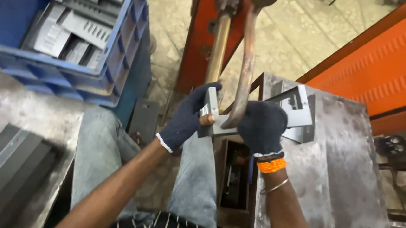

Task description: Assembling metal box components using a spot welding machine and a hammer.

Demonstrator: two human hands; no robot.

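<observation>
Both gloved hands, left point(186, 120) and right point(261, 126), closed on a bracket point(221, 126) (frame centre) under the curved rod point(245, 69).

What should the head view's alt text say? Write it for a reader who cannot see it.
Two gloved hands, left hand and right hand, hold a grey metal bracket between copper welder arms. A blue crate of similar parts sits to the left.
</observation>
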